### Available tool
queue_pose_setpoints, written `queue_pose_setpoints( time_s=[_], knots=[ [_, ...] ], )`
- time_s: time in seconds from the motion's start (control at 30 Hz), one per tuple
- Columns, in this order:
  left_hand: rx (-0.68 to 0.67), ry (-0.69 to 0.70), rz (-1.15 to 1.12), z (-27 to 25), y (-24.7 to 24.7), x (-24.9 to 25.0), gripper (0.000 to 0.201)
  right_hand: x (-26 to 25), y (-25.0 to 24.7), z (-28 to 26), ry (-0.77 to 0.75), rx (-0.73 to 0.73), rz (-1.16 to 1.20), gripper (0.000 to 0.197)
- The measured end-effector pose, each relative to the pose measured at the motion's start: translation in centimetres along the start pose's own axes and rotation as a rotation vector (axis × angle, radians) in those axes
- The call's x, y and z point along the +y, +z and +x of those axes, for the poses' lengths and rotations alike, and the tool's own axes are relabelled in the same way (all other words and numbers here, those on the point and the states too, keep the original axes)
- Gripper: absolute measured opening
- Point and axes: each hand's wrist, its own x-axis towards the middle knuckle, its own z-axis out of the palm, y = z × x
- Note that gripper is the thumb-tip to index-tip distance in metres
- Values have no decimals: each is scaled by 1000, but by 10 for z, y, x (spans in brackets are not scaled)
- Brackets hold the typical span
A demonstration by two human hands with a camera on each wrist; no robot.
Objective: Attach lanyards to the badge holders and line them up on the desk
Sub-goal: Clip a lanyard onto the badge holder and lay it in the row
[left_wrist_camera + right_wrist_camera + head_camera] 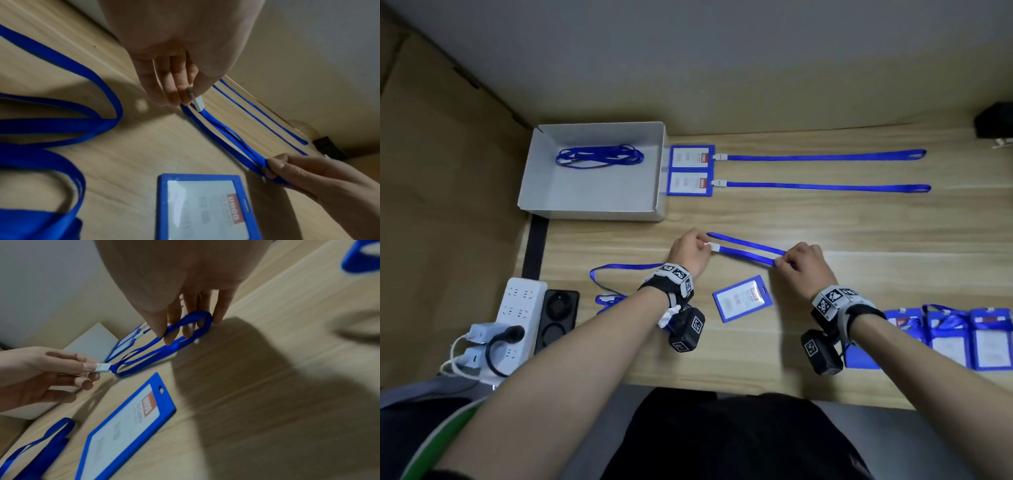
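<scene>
A blue lanyard [746,251] is stretched low over the desk between both hands. My left hand [693,248] pinches its white clip [196,101] between thumb and fingers. My right hand [803,262] pinches the folded strap end [185,335]. A loose blue badge holder [743,298] lies flat just in front of the hands, without a lanyard. Two finished badge holders [690,170] with straight lanyards [825,157] lie in a row at the back.
A white box [541,192] at the back left holds more lanyards [599,156]. Another loose lanyard [613,284] lies by my left wrist. Several badge holders [959,337] are stacked at the right. A power strip [513,318] sits at the left edge.
</scene>
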Motion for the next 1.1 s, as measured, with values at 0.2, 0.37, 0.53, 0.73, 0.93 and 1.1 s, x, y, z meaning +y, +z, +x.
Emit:
queue_pose_setpoints(
  time_s=[0.2, 0.37, 0.53, 0.73, 0.93, 1.1],
  knots=[
    [4, 91, -11, 18, 12, -16, 44, 5, 21, 10, -3, 179, -30, 21],
    [-68, 76, -74, 32, 14, -29, 21, 4, 29, 13, 2, 245, -40, 19],
    [-91, 59, -154, 35, 7, -44, 27, -8, 29, 12, 46, 256, -63, 20],
    [2, 20, -262, 16, -37, -61, 17, -48, 32, 10, 54, 221, -161, 27],
    [112, -43, -355, 21, -95, -104, 6, -109, 35, 21, 15, 147, -170, 32],
    [248, -59, -468, 30, -141, -130, 3, -168, 38, 34, -53, 135, 8, 26]
  ],
)
